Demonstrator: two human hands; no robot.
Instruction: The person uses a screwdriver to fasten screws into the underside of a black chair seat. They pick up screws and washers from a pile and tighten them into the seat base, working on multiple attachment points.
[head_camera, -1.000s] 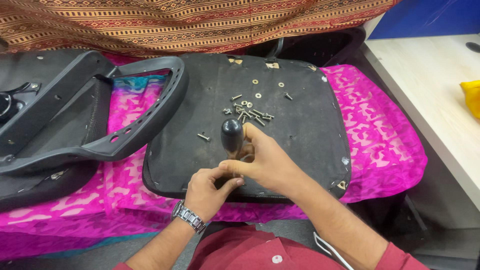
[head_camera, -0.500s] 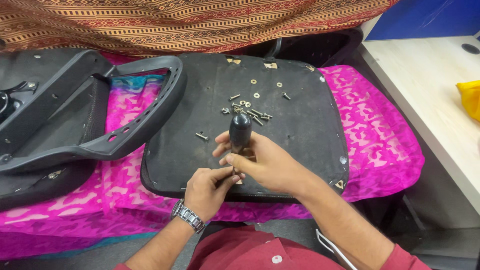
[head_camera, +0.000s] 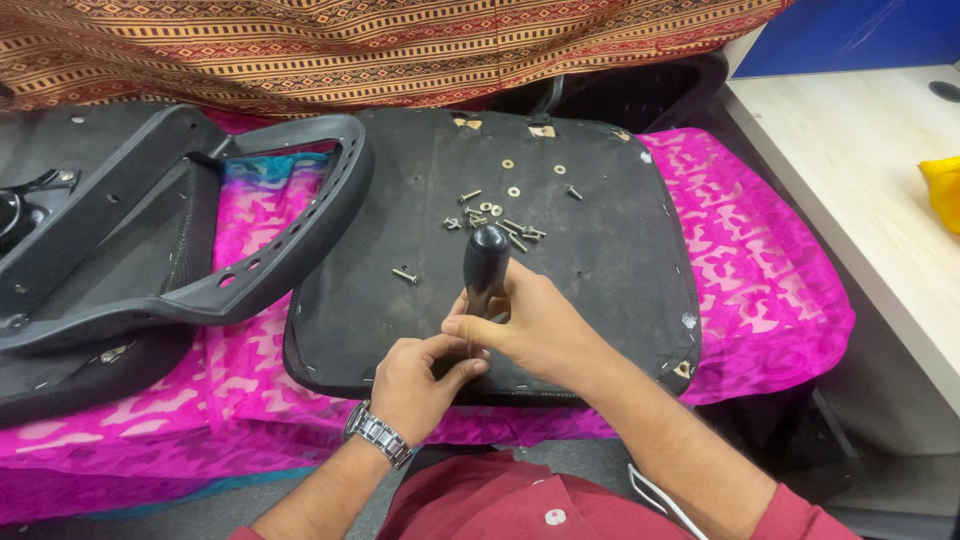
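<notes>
Seen from the head camera, looking down: a person in a red shirt works over an upturned black seat pan (head_camera: 600, 300) lying on a bright pink cloth (head_camera: 760, 270). The right hand (head_camera: 540, 325) is closed around a black-handled screwdriver (head_camera: 486, 262), gripping below the rounded handle top, which points up and away from the body; its long axis stands nearly upright, tilted slightly. The shaft and tip are hidden between the hands. The left hand (head_camera: 420, 375), wearing a metal wristwatch (head_camera: 378, 436), sits just below and nearer the body, fingertips pinched at the tool's lower end; what they pinch cannot be made out. Loose screws and washers (head_camera: 495, 215) lie scattered just beyond. A black chair frame (head_camera: 200, 270) rests to the left.
</notes>
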